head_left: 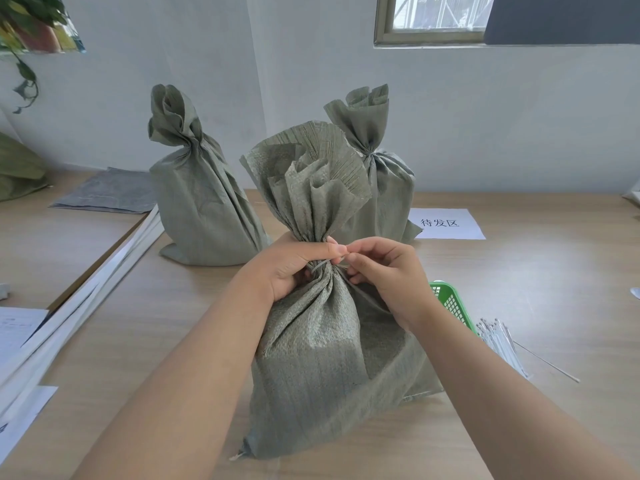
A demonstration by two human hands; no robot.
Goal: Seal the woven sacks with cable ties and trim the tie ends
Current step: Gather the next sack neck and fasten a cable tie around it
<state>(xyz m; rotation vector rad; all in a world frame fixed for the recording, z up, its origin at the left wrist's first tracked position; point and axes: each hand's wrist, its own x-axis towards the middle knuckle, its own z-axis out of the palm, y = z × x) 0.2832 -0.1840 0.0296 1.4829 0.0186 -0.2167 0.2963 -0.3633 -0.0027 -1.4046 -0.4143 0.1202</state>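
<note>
- Our left hand (294, 268) is curled round the gathered neck of the near sack (322, 358), with the thumb laid across the front of the bunched fabric.
- Our right hand (384, 275) is right beside it. Thumb and fingertips are pinched together on the end of the cable tie (320, 265), just right of the neck.
- The tie shows as a pale band wrapped round the neck in the small gap between the two hands. We can't tell how tight it sits.
- The near sack stands upright on the bench (536, 289), dead centre and close to us, its green woven top fanning out above the grip.
- Just right of it, a green basket (450, 299) peeks out from behind our right wrist.
- Further right, a bundle of loose ties (502, 344) lies flat on the bench, with one strand straying off to the right.
- On the far side, the far-left sack (204, 209) and the far-right sack (384, 188) both stand upright, each cinched at the neck.
- A paper label (446, 223) with printed characters lies flat beside the far-right sack.
- Over on the left, a white stack (86, 278) runs diagonally along the bench, and a grey sheet (107, 192) lies beyond it.
- A plant (24, 29) hangs at top left, and a window (433, 19) sits high on the far wall.
</note>
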